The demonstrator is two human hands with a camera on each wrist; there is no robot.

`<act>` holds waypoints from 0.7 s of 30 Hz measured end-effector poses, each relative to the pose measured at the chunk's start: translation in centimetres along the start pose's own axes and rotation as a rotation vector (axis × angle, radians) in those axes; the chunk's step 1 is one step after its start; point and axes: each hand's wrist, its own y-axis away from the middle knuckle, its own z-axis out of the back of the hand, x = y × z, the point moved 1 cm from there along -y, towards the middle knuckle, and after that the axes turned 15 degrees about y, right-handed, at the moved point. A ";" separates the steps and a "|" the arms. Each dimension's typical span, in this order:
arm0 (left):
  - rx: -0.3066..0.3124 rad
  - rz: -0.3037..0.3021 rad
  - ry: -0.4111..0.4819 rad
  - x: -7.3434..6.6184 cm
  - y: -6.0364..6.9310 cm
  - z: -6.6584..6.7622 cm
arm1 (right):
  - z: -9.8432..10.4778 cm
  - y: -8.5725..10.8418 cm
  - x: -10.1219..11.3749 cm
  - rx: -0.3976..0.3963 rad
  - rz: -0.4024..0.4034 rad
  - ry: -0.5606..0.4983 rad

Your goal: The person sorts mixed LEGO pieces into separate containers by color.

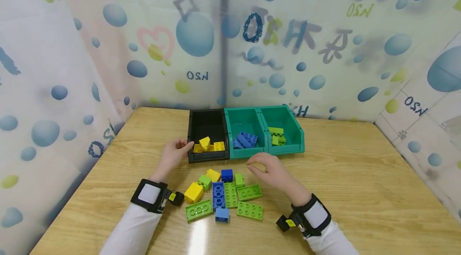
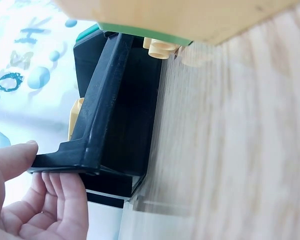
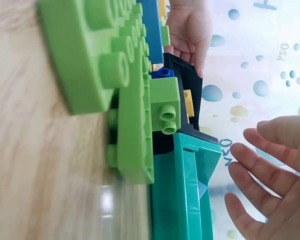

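The left hand pinches the front left corner of the black bin; in the left wrist view its thumb and curled fingers lie on either side of the bin's edge. Yellow bricks lie in that bin. Holding nothing, the right hand hovers in front of the teal bins, fingers loosely bent and apart, as the right wrist view also shows. Blue bricks lie in the middle bin, green bricks in the right one.
Between the forearms, loose bricks lie on the wooden table: yellow, blue and green. A patterned curtain stands behind the bins. Each wrist wears a strapped camera.
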 end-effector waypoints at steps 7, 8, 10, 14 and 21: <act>-0.004 0.023 0.014 0.0 -0.2 -0.1 | 0.1 1.2 0.0 0.071 -0.047 0.004; -0.005 0.025 0.017 0.0 -0.3 -0.1 | 0.1 1.3 0.2 0.097 -0.064 0.004; -0.012 0.030 0.021 0.0 -0.4 -0.1 | 0.2 1.3 0.6 0.148 -0.083 0.003; -0.005 0.027 0.005 -0.1 -0.4 0.0 | 0.2 1.3 1.3 0.257 -0.097 0.019; 0.005 0.033 -0.013 0.0 -0.2 0.0 | -0.4 1.6 1.6 0.327 -0.084 0.051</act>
